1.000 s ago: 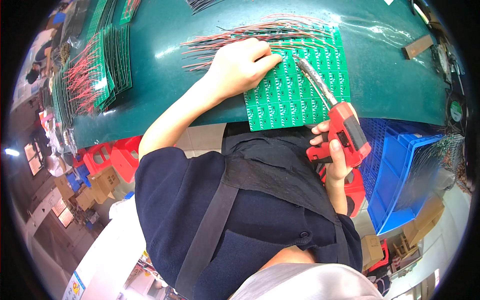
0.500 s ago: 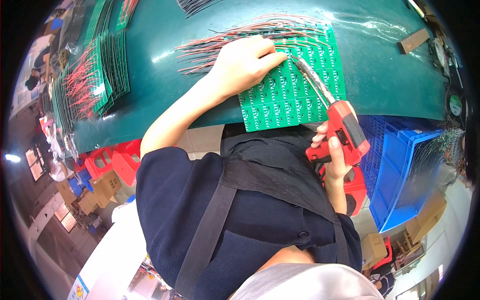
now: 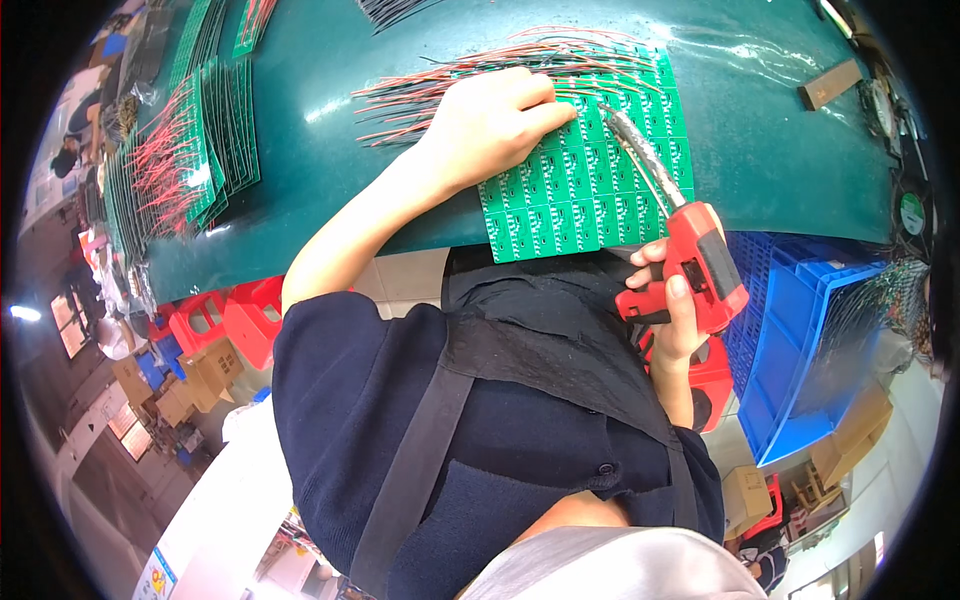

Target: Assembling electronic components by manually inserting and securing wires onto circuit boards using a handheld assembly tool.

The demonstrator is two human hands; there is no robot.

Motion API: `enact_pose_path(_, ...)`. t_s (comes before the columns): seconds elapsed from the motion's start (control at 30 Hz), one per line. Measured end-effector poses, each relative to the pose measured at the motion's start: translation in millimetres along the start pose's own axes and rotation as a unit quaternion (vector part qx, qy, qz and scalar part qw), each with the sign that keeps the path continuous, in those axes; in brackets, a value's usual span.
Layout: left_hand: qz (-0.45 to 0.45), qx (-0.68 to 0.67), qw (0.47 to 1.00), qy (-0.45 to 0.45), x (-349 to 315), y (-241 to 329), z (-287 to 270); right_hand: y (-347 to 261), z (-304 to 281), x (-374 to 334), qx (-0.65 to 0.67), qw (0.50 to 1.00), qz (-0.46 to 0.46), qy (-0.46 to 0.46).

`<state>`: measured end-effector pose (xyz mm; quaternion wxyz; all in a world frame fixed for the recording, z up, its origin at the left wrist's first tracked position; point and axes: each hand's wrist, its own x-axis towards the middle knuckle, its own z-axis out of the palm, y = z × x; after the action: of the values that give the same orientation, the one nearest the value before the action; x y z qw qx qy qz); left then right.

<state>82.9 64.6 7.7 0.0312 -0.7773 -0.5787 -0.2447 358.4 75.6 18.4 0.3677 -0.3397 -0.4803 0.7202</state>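
Note:
A green panel of small circuit boards [image 3: 570,205] lies at the near edge of the bench. Red and black wires [image 3: 400,103] fan out across its far side and off to the left. My left hand [image 3: 490,128] rests over the wires and panel, thumb and finger pinched at the board; whatever they hold is hidden. In my right hand [image 3: 680,315] is a red soldering gun [image 3: 705,262], gripped by its handle. Its long metal barrel slants up and left over the panel, the tip a little right of my left fingertips.
Wired green boards [image 3: 225,135] stand in rows at the left of the green bench [image 3: 770,150]. More dark wires [image 3: 395,10] lie at the far edge. A brown block [image 3: 830,84] sits at right. Below are a blue crate [image 3: 800,350] and red stools [image 3: 250,322].
The soldering gun has shifted slightly right with my right hand, its tip now farther from my left fingertips. My left hand has barely moved and stays pinched.

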Motion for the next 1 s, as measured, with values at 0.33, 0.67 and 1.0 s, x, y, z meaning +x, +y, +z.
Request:
enact_pose_path(0.33, -0.001, -0.002, 0.999, 0.034, 4, 2, 6, -10, 7, 2, -0.049, 0.998, -0.017, 0.033)
enact_pose_path(0.67, -0.024, -0.024, 0.999, 0.018, 15, 7, 9, -4, -5, -1, -0.032, 0.999, 0.008, 0.030)
enact_pose_path(1.0, -0.027, -0.011, 1.000, 0.007, 19, 8, 9, -9, -6, -1, -0.045, 0.998, 0.039, 0.012)
